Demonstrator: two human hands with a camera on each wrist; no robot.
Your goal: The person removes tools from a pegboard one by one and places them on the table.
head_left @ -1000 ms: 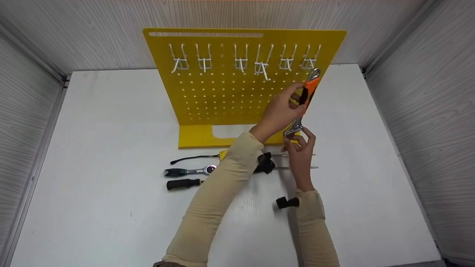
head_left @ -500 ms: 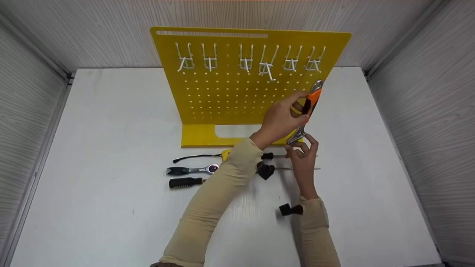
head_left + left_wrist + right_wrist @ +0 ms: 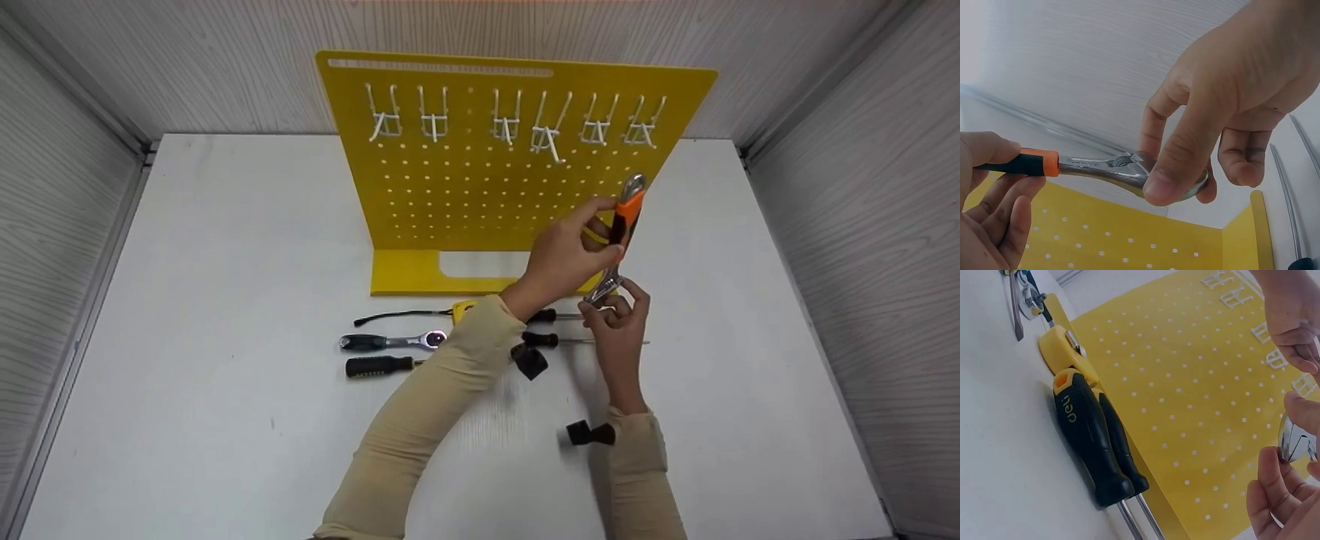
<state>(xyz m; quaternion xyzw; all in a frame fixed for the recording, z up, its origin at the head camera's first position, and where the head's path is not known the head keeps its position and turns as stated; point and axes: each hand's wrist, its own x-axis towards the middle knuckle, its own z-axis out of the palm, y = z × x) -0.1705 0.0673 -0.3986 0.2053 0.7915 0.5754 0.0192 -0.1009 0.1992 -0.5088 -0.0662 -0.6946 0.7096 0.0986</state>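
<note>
An adjustable wrench (image 3: 628, 217) with an orange and black handle is held up before the right side of the yellow pegboard (image 3: 480, 187), its jaw end down. My left hand (image 3: 562, 251) grips the handle between thumb and fingers. Lower down, my right hand (image 3: 621, 330) pinches the metal head between thumb and fingers. The left wrist view shows the wrench (image 3: 1100, 169) lengthwise, with the right hand (image 3: 1213, 107) covering part of its head. Only the metal head (image 3: 1294, 439) appears in the right wrist view.
White double hooks (image 3: 549, 139) line the pegboard's upper part. In front of its base lie a yellow tape measure (image 3: 1061, 351) with a black strap, a ratchet wrench (image 3: 364, 343), a black-handled screwdriver (image 3: 379, 366) and two long screwdrivers (image 3: 1092, 439). My left forearm hides part of them.
Both hands have come down and slightly toward me with the wrench, away from the hooks. The head view has shifted a little. Both hands keep their hold.
</note>
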